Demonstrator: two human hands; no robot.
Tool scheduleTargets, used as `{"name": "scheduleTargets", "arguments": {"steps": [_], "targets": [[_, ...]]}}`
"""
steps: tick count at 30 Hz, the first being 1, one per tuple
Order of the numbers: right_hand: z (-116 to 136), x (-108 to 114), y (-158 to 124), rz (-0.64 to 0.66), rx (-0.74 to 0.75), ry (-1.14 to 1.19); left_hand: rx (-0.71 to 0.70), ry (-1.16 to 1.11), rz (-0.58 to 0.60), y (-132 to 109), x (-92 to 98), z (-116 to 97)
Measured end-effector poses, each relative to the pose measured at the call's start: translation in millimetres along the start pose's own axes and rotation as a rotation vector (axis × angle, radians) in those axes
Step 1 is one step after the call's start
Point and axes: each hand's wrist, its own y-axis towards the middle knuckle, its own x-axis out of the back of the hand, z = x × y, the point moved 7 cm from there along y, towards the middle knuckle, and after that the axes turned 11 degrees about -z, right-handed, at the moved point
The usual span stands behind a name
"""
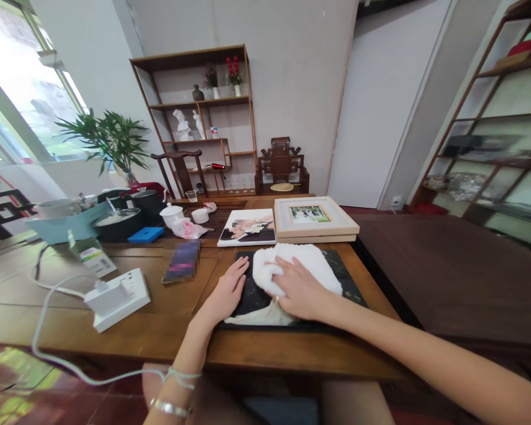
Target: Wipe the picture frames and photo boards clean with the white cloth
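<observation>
A dark picture panel (pixel 351 289) with a pale dress-like shape in its lower part lies flat on the wooden table in front of me. My left hand (pixel 227 290) rests on the panel's left edge, fingers stretched out and holding nothing. On top of the panel is a fluffy white cloth (pixel 323 271), bunched up and covering much of its upper half. My right hand (pixel 301 293) presses down on this cloth, its fingers sunk into the folds and gripping it. The part of the panel under the cloth is hidden.
Behind the panel lie a photo print (pixel 248 229) and stacked light wood frames (pixel 316 233). A white power strip (pixel 117 298) with a cable (pixel 44 330) sits left. Beyond are a phone-like dark item (pixel 182 261), blue box (pixel 146 234), teapot (pixel 171 214) and pale-blue tray (pixel 66 230).
</observation>
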Motion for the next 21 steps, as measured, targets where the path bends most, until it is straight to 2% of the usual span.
{"name": "scheduleTargets", "arguments": {"steps": [4, 7, 10, 16, 19, 21], "targets": [[-22, -9, 31, -0.019, -0.077, -0.087, 0.004, -0.006, -0.007, 0, 0.4, 1], [-19, -11, 35, -0.022, -0.074, -0.094, 0.006, -0.016, -0.018, 0, 1.5, 1], [5, -10, 19, 0.008, -0.013, -0.081, 0.016, -0.043, -0.029, 0, 2.9, -1], [63, -1, -40, 0.065, 0.141, 0.032, 0.050, -0.054, -0.031, -1, 4.1, 1], [70, 5, -56, 0.097, 0.186, 0.101, 0.042, -0.063, -0.031, -2, 3.2, 1], [61, 7, -55, 0.108, 0.176, 0.123, 0.040, -0.070, -0.034, -2, 2.6, 2]]}}
